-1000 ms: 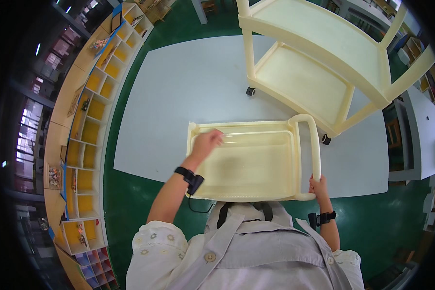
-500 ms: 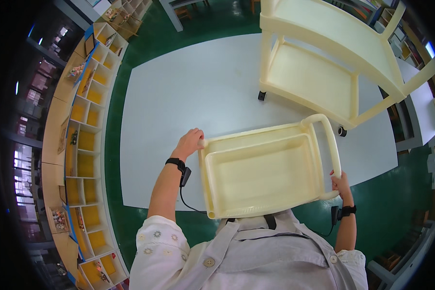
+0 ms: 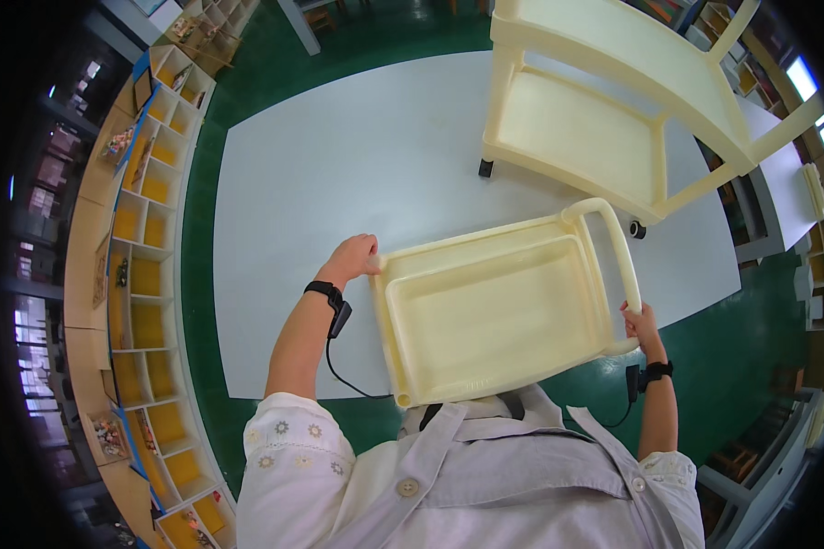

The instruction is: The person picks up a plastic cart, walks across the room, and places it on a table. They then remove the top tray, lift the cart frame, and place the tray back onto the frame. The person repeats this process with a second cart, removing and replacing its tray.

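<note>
Two grips, one at each end

Far to the left, a long wooden shelf unit with yellow-backed white compartments is curving along the dark green floor. Next, a large pale grey tabletop is spreading out before us. We are wearing a black band with a small box on the left wrist, and our left hand is curling its fingers closed about the upper left corner of a cream plastic rectangular tray with a looped handle. That tray is slanting along the table's near edge, just before our body; we cannot tell whether it is resting on the tabletop. Beyond it, a cream plastic tiered cart is standing on black castors. Our right hand is wrapping its fingers firmly around the handle's lower end, while a second black band is circling that wrist.
</note>
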The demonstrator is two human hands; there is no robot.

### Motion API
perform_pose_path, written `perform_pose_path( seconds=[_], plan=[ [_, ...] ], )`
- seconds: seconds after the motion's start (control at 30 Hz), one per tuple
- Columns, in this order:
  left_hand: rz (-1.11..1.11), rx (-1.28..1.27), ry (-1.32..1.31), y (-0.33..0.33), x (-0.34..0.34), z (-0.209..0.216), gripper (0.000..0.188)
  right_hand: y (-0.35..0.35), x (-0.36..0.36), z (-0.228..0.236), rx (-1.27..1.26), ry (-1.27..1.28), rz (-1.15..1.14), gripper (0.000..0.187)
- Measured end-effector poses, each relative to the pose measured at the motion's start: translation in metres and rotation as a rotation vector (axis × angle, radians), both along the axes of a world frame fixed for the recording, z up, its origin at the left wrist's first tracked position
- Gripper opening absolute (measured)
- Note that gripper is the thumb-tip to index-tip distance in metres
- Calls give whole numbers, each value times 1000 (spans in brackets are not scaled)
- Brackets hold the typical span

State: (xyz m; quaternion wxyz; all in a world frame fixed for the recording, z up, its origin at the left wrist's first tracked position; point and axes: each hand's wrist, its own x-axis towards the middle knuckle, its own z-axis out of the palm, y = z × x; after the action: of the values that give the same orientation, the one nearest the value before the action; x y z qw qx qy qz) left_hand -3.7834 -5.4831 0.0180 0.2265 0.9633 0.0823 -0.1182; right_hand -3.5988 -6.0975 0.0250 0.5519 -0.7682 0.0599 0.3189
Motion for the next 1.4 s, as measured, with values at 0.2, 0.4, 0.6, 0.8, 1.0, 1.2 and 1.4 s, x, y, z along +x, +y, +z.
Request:
perform_pose_path(
  seconds=[0.2,0.4,0.6,0.8,1.0,1.2,1.4],
  plan=[
    [35,20,11,4,-7,-10,42,3,2,-1,38,11,22,8],
    [141,-18,136,4,-12,0,43,6,1,-3,44,23,29,8],
    [92,-37,127,8,-12,3,42,9,-2,4,60,50,31,8],
    [128,-4,64,2,-19,2,33,10,-3,-1,55,-1,33,8],
    [471,-212,-278,12,-36,13,22,11,0,-6,63,33,7,8],
    [800,-49,-294,9,-96,14,34,17,-1,-3,76,26,-3,8],
    [1649,325,-293,-36,-250,-31,55,4,-5,-11,56,31,-25,7]
  ],
)
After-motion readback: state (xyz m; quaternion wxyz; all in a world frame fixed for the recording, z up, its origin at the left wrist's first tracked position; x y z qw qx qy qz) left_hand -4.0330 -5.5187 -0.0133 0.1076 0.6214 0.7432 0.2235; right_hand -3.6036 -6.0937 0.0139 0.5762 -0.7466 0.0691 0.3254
